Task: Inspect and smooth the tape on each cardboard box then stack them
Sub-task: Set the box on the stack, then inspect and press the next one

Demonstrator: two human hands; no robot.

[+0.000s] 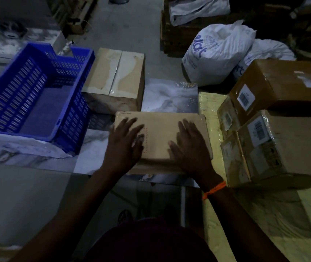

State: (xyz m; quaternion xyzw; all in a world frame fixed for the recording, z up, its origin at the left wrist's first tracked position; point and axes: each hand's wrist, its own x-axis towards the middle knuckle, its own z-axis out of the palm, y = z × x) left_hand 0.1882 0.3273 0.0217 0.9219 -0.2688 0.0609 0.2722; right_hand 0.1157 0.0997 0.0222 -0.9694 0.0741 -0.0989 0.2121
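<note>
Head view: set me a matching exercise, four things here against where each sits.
Things:
1 blue slatted plastic crate
2 flat brown cardboard box
3 white plastic sack with blue lettering
4 tan cardboard box with taped seam

Places:
A under left hand and right hand
B top right of view
C far left
D directly right of the crate

Pairs: 1-C, 2-A, 3-B, 4-D

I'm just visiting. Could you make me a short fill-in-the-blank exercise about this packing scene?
The left hand and right hand lie flat on a cardboard box printed with a dashed rectangle in ____.
The slatted plastic crate left of it is ____.
The thread band on the right wrist is ____.
Missing words: red, blue, orange.
</note>
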